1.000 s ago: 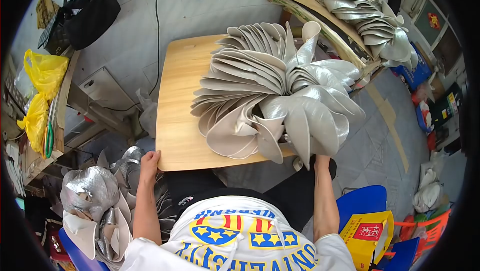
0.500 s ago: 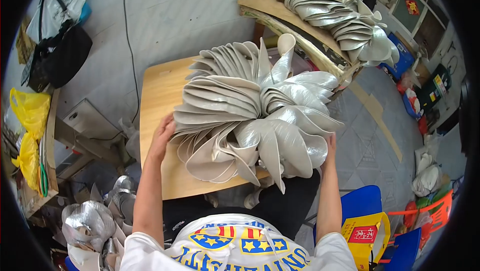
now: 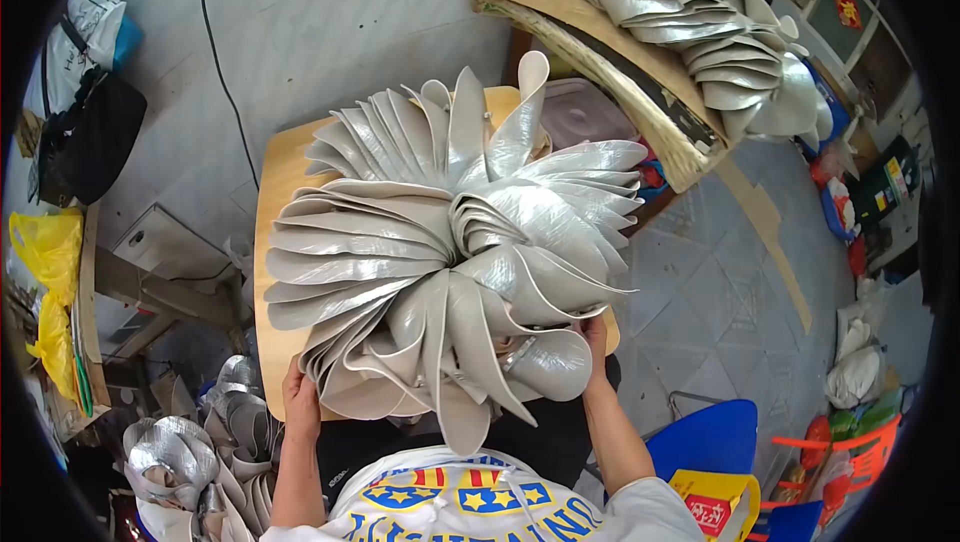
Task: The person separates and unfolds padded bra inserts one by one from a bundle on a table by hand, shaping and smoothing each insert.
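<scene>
A large bundle of thin, curved silver-grey sheets (image 3: 360, 242), foil-like on their faces and fanned out like petals, covers most of a light wooden tabletop (image 3: 285, 167). What the sheets are for cannot be made out. At the bundle's near left corner, my left hand (image 3: 301, 397) grips its outer edge, fingertips partly hidden by the sheets. My right hand (image 3: 597, 344) is closed at the near right side, its fingers tucked partly under the lowest sheets. Some sheets overhang the table's front edge, above my lap.
Another pile of similar sheets (image 3: 690, 27) lies on a worn board-topped bench (image 3: 600, 32) at back right. More curled sheets (image 3: 175, 462) fill the lower left. A blue chair (image 3: 705, 432) and a yellow bag (image 3: 715, 497) stand by my right arm.
The bundle has shifted left and nearer to me across the tabletop, turning slightly. Both hands have come closer to my body, staying at its sides. The whole view has shifted a little.
</scene>
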Demonstrator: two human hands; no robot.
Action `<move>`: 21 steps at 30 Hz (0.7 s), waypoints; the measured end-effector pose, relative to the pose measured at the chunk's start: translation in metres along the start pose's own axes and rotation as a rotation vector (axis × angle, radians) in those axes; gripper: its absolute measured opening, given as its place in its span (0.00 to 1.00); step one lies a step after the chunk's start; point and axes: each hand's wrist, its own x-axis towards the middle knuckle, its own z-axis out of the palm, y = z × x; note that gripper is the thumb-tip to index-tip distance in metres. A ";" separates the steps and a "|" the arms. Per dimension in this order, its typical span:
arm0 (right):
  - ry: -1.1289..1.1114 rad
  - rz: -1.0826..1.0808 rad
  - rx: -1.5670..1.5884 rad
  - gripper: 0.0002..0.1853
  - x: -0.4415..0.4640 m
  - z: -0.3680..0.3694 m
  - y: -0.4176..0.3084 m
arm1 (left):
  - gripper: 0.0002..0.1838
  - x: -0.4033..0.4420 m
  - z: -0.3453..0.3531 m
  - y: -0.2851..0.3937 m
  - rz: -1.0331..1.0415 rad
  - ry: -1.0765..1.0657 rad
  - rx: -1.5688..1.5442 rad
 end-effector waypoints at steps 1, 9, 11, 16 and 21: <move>-0.022 0.004 -0.094 0.25 0.008 0.005 -0.013 | 0.13 -0.001 -0.003 -0.001 0.002 0.015 0.036; -0.024 -0.205 -0.256 0.27 0.088 0.011 -0.005 | 0.15 -0.013 0.000 -0.035 0.255 0.164 0.358; -0.026 -0.240 -0.309 0.31 0.084 0.011 -0.001 | 0.14 -0.011 0.000 -0.041 0.268 0.210 0.373; -0.010 -0.127 -0.357 0.41 0.061 -0.010 0.002 | 0.15 -0.009 0.007 -0.041 0.320 0.214 0.368; -0.048 -0.263 -0.806 0.31 -0.022 -0.005 -0.046 | 0.14 -0.006 0.004 -0.047 0.353 0.201 0.382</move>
